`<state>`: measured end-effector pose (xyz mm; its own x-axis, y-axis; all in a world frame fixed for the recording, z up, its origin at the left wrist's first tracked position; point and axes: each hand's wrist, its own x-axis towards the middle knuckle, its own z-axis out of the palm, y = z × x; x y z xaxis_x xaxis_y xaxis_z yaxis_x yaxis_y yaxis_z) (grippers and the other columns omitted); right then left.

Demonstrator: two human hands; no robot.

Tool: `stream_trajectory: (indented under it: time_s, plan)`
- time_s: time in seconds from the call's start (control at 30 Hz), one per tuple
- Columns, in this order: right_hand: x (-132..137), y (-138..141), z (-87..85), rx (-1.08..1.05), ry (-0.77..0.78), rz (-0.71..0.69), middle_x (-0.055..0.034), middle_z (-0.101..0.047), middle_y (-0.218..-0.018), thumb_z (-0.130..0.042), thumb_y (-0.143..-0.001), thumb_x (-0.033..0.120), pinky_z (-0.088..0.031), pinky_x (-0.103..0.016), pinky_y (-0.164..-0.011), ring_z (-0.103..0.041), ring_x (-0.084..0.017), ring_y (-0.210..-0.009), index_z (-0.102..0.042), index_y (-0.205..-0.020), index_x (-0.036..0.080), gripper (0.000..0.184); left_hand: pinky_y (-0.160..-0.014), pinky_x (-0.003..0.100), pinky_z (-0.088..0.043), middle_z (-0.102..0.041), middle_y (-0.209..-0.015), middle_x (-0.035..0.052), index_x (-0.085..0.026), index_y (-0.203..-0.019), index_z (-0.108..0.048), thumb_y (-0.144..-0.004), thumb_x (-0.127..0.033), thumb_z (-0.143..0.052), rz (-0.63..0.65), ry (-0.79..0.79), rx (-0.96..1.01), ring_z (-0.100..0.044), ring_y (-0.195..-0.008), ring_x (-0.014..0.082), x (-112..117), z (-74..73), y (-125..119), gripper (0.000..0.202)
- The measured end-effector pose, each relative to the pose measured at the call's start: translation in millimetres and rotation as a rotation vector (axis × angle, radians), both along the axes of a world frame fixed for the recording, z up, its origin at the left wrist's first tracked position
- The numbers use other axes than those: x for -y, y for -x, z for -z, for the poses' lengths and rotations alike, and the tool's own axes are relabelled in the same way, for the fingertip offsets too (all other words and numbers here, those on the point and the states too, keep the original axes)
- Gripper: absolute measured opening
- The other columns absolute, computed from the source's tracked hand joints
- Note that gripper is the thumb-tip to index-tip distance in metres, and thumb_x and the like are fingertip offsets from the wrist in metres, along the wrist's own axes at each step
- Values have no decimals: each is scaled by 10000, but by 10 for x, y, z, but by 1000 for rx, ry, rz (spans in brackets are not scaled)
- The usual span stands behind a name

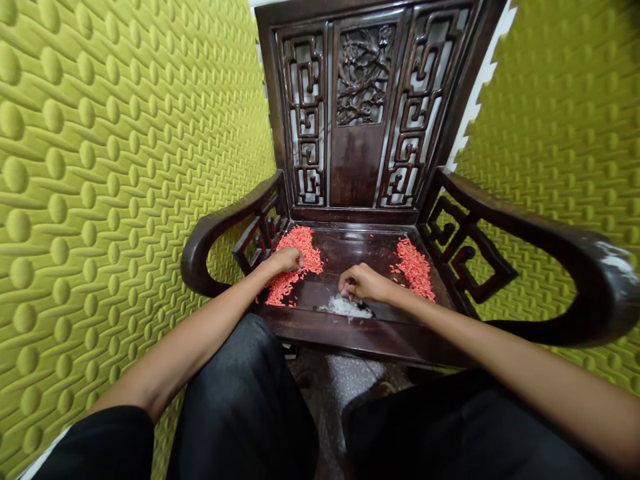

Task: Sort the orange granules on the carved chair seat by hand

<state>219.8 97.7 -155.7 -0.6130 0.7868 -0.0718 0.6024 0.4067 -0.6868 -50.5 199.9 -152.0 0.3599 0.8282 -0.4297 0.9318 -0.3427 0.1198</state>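
My left hand [288, 260] is over the left pile of small orange-red pellet-like pieces [303, 241], its fingertips pinched together. Whatever lies between those fingertips is too small to make out. Close to the front edge of the dark wooden seat [345, 248], my right hand [363, 283] reaches down with curled fingers to a small heap of whitish, clear pieces [345, 306]. Its fingertips touch or hover just above that heap, and what they grip is hidden. Some dark bits lie around the whitish heap.
A second pile of orange-red pieces [415, 268] lies on the seat's right side. The carved chair back [356, 160] rises behind, with a curved left armrest [196, 257] and right armrest [540, 250]. Yellow-green padded panels [125, 133] stand at both sides.
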Motion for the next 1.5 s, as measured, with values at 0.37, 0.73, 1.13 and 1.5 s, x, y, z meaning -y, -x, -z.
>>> stream_trajectory:
  time_s: [0.37, 0.73, 1.13, 1.5]
  plan:
    - [-6, -15, -104, -45, -72, 50, -18, -715, -665, -548, -808, 10, -436, -209, -599, -646, -121, -592, -706, -801, 140, 205, -898, 422, -599, -697, -1176, 88, -140, -1175, -679, -981, -354, -667, 32, 37, 33, -690, -1036, 223, 28, 5, -30, 289]
    - [-19, -44, -65, -94, 54, 156, -4, -682, -609, -547, -751, -17, -473, -221, -579, -677, -143, -583, -704, -760, 141, 223, -890, 418, -600, -701, -1155, 86, -141, -1167, -679, -981, -358, -667, 54, 19, 71, -692, -1017, 216, 2, 163, -110, 286]
    - [-103, -127, -209, -338, 123, 342, -2, -691, -613, -692, -785, 110, -567, -210, -578, -693, -126, -575, -680, -705, 167, 99, -767, 287, -564, -730, -804, 34, -126, -814, -675, -873, -198, -724, 26, -52, 515, -696, -785, 164, 147, -154, -223, 104]
    - [141, -231, -915, -657, 16, 343, -40, -767, -770, -805, -759, 248, -659, -313, -709, -765, -165, -689, -740, -922, 157, 198, -759, 287, -578, -768, -869, 80, -119, -872, -695, -716, -336, -888, 15, 171, 1329, -712, -755, 136, 703, -854, -591, 330]
